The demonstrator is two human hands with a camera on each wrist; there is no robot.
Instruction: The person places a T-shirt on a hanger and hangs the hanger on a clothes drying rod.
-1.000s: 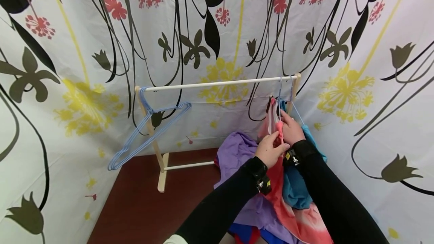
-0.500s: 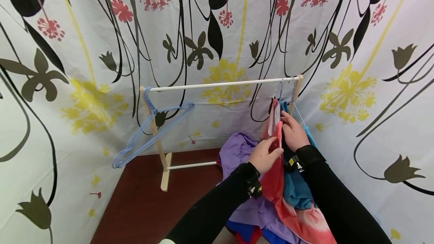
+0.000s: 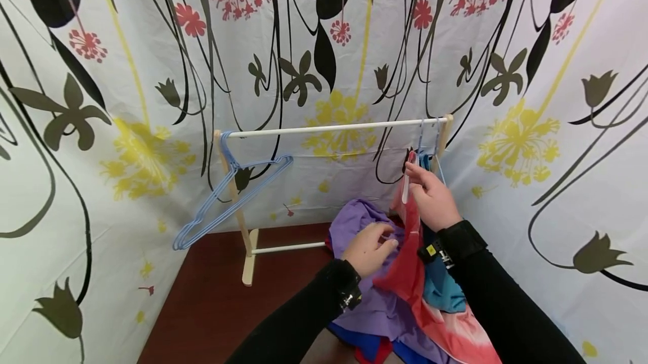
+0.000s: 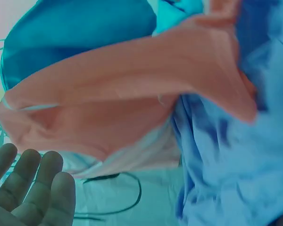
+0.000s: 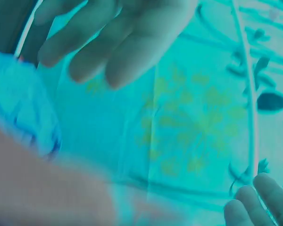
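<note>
Right hand (image 3: 430,198) is raised at the right end of the rack rail (image 3: 334,126), just under the hanger hooks there. Its grip is pinched on the upper edge of the red garment (image 3: 411,274), near the neck. The red garment hangs from that point down to the pile at the table's near right side. A teal garment (image 3: 442,288) lies just beside it, to the right.

Left hand (image 3: 368,248) sits lower, at the fold of the red garment and over the purple garment (image 3: 354,223). Fingers loosely bent; left wrist view shows them straight and holding nothing, the grip apart. Whether they touch the cloth, cannot tell.

Empty blue hangers (image 3: 230,195) hang at the left end of the rail, tilted. The rack stands at the far edge of the dark red table (image 3: 212,302), against a flowered curtain (image 3: 126,71).
</note>
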